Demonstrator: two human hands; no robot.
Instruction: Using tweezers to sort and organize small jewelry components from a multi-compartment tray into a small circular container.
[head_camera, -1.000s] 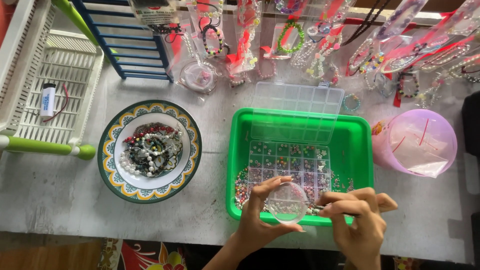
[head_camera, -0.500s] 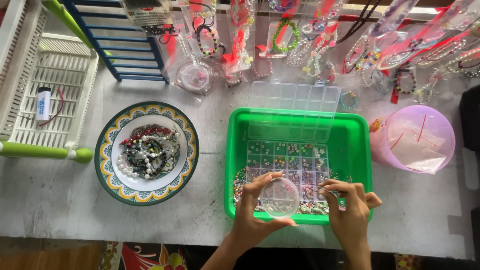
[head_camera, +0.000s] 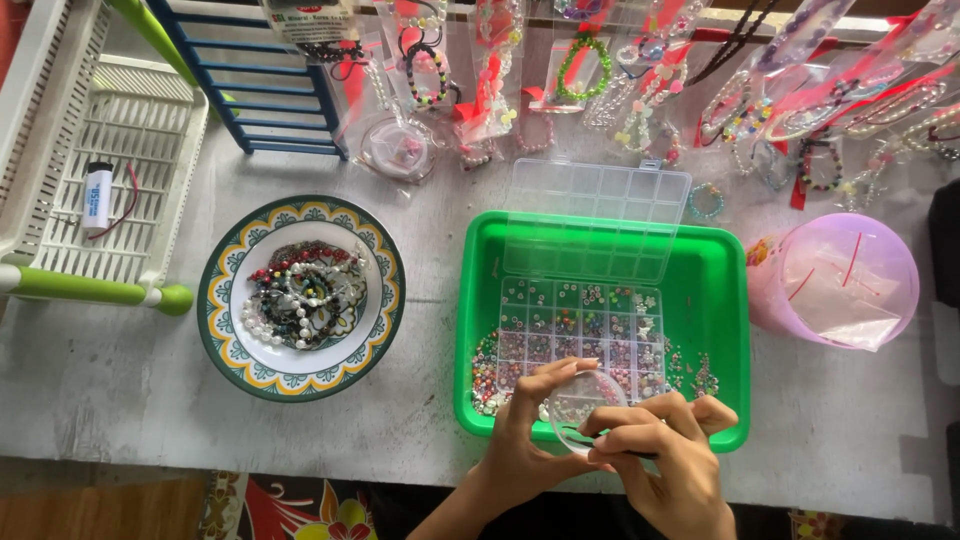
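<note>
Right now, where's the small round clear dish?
In the head view, the round clear dish is low and right of centre, held by the left hand over the green tray, beside the right hand.

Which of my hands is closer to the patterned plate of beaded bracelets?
Left. The left hand is right of the patterned plate, holding a small clear dish; the right hand is farther right.

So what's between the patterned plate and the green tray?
Nothing: in the head view only bare grey table lies between the plate and the tray.
</note>
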